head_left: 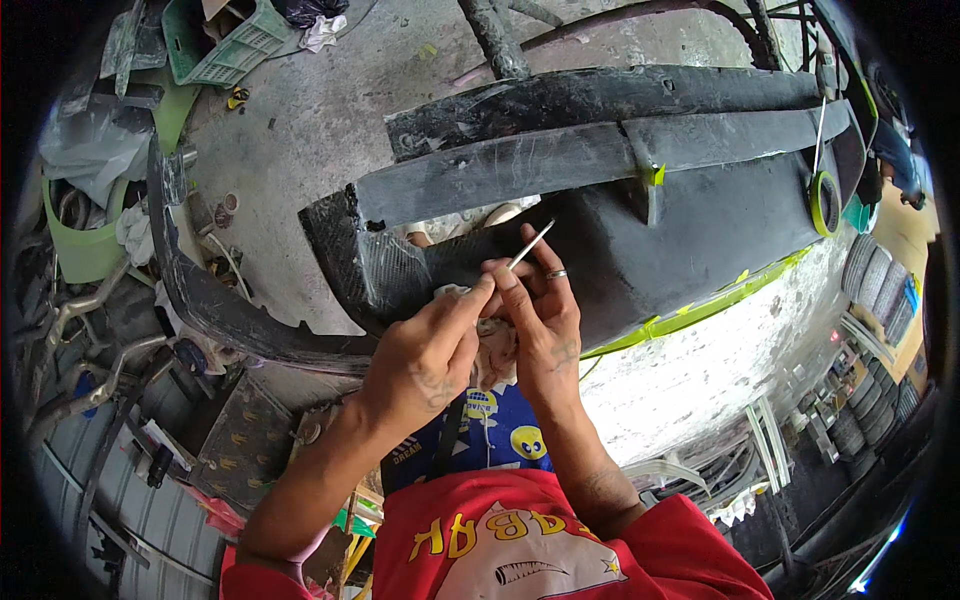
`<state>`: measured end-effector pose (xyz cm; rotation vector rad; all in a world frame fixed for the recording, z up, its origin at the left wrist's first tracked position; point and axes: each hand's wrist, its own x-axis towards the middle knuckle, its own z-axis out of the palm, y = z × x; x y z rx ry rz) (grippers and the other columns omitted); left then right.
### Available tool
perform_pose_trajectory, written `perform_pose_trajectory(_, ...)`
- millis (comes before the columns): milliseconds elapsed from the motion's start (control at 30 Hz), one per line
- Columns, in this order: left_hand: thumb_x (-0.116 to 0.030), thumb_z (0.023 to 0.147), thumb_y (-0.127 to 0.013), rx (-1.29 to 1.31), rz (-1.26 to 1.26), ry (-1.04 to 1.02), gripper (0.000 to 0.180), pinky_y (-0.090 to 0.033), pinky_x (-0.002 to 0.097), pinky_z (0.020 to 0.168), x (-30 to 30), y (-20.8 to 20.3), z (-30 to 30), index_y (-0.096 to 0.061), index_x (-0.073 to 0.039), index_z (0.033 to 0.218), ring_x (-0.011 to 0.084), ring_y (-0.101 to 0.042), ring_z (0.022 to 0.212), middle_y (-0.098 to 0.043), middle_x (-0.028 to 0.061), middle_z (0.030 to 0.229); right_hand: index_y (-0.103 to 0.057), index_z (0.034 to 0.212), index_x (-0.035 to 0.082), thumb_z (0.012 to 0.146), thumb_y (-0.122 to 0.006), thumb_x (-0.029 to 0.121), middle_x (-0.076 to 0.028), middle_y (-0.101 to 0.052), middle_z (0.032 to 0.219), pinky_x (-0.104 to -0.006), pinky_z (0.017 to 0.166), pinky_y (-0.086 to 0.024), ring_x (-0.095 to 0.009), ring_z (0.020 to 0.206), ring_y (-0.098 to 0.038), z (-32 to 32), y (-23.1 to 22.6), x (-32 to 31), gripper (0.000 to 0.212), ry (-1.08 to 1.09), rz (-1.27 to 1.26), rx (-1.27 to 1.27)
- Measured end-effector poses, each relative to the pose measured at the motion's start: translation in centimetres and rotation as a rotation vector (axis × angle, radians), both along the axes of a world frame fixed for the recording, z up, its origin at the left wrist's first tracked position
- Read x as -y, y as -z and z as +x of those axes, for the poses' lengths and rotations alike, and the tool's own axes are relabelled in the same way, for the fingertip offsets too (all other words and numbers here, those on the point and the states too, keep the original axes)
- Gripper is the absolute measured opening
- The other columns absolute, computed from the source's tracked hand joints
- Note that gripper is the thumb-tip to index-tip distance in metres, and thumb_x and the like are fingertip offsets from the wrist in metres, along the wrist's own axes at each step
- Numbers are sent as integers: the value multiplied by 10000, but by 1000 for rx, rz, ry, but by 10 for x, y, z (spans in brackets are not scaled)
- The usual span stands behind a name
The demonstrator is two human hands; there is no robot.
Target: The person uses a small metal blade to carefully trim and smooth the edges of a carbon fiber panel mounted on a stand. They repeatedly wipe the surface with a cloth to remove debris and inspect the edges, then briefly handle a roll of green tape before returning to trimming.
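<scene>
A thin, pale, pointed stick (531,246) is pinched between my two hands, its tip slanting up and right. My left hand (430,350) is closed, with thumb and index finger meeting near the stick's lower end. Around the stick's middle, the fingers of my right hand (545,320) are bent, and one wears a ring. A crumpled whitish cloth (495,355) shows between and below my hands; which hand holds it I cannot tell. Just beyond lies a large black vehicle body panel (620,240), with woven-patterned areas at its left end.
Lime-green tape (690,310) runs along the panel's near edge. A green tape roll (825,203) hangs at its right end. Left of it lies a curved black bumper-like part (220,320). Farther off are a green crate (225,45), a green tub (85,235) and stacked tyres (875,275).
</scene>
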<state>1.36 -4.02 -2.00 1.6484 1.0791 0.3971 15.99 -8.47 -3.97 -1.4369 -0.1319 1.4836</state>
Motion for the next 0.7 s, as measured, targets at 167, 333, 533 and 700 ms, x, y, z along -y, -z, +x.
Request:
perform_pose_trajectory(167, 48, 973, -585, 94, -177, -137, 304, -595, 408, 728, 4, -1, 5, -638, 42, 1272, 385, -739, 884, -716, 217, 993, -366, 1574, -27, 1058, -612, 77, -99, -705, 1181, -260, 879, -539, -103, 948, -642, 2, 1, 5, 581, -55, 22, 16)
perform_pose_trajectory(333, 51, 961, -596, 55, 15, -112, 373, -600, 415, 772, 17, 9, 6, -629, 28, 1332, 413, -741, 953, -724, 244, 1081, -421, 1545, -39, 1051, -609, 55, -147, -690, 1268, -315, 1007, -527, -177, 1134, -667, 14, -24, 17, 537, -301, -10, 229)
perform_pose_trajectory(533, 56, 979, -580, 47, -25, -192, 379, -600, 402, 851, 33, 9, 9, -620, 34, 1356, 400, -739, 1048, -725, 249, 1171, -659, 1299, -25, 955, -706, -8, -158, -735, 1109, -326, 837, -591, -235, 944, -749, 68, -52, 14, 347, -636, 107, 668)
perform_pose_trajectory(700, 36, 1006, -567, 61, -1, -283, 362, -593, 401, 924, 45, 8, 8, -605, 48, 1365, 366, -728, 1125, -717, 236, 1233, -718, 1197, 0, 923, -748, -15, -142, -727, 1138, -310, 772, -593, -188, 901, -730, 66, -54, 17, 276, -732, 142, 694)
